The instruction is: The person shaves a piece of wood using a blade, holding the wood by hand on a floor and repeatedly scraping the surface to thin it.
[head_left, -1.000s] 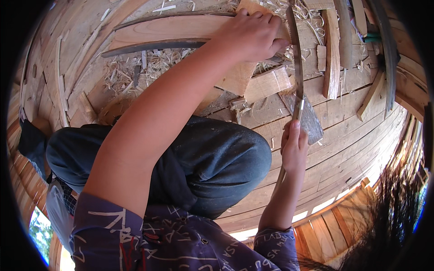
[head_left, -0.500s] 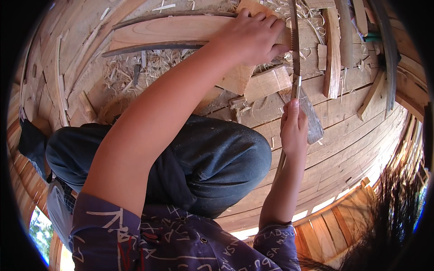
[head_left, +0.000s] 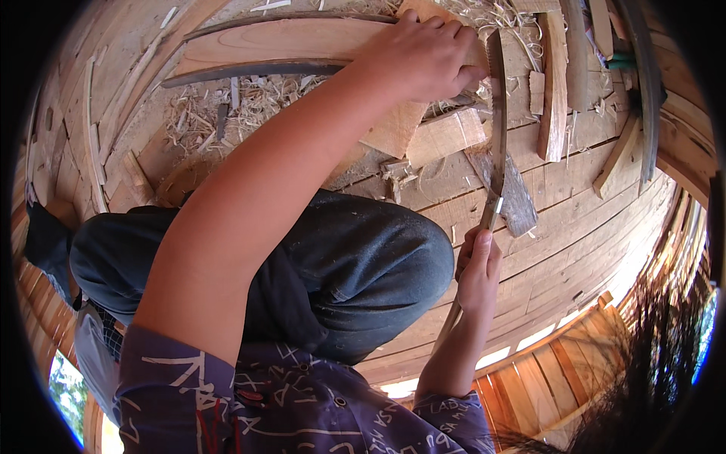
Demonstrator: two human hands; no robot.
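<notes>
My left hand point(head_left: 431, 59) presses down on the right end of a long, slightly curved wooden board point(head_left: 280, 42) with dark edges, its fingers bent over the wood. In my right hand point(head_left: 479, 265) is the handle of a pull saw point(head_left: 498, 121). The narrow toothed blade points away from me, its upper part right beside the board's end near my left thumb. Whether the teeth touch the wood I cannot tell. Under and near the board's end lie wood blocks point(head_left: 446, 138), and below the blade a grey, weathered offcut point(head_left: 514, 198).
Curly shavings point(head_left: 265, 102) litter the plank floor point(head_left: 560, 197). Wood strips point(head_left: 554, 87) lie at the right, with a long dark curved piece point(head_left: 649, 98) beyond them. More thin strips point(head_left: 94, 144) are at the left. My bent knee point(head_left: 408, 250) is close below the blocks.
My right hand has pulled the saw back toward me and slightly left, and the blade's tip has come nearer. My left hand stays on the board's end.
</notes>
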